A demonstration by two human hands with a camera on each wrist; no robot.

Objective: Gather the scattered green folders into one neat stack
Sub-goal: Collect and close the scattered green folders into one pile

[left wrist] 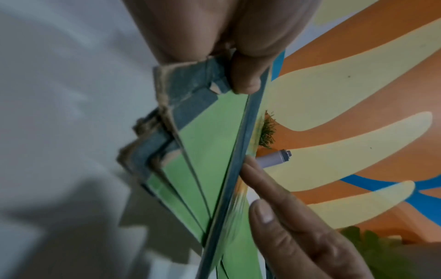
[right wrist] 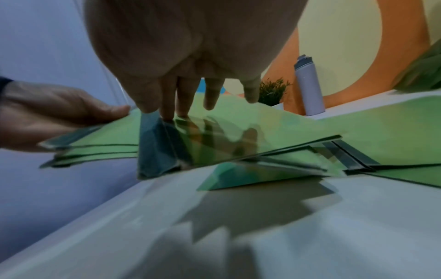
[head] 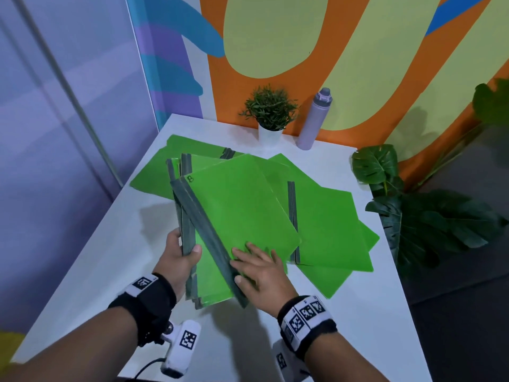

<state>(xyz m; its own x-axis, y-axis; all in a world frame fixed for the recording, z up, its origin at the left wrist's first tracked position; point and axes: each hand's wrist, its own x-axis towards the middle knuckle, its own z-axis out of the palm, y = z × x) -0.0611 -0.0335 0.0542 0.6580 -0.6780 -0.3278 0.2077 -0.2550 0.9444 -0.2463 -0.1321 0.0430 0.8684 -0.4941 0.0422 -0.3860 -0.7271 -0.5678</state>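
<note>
Left hand (head: 176,260): thumb curled over the grey spines, fingers (left wrist: 245,79) underneath, pinching the near-left edge of a held bundle of green folders (head: 192,271) raised just above the table (head: 91,271); the bundle is fanned, corners not aligned. Right hand (head: 261,271): fingers (right wrist: 210,96) straight and spread, lying flat on the top folder (head: 242,210), thumb against its grey spine; no curl round it. Top folder's long axis runs from the near edge toward far-left, spine on the left side, skewed clockwise relative to the folders below; a small mark sits at its far-left corner. Loose folders (head: 336,221) lie flat on the table to the right, overlapping, one with its spine running near-to-far; another folder (head: 179,144) lies at far left, partly under the bundle. At the table's far edge: small potted plant (head: 270,114) and lilac bottle (head: 314,119), upright, near each other. Large leafy plant (head: 413,216) stands off the right side.
</note>
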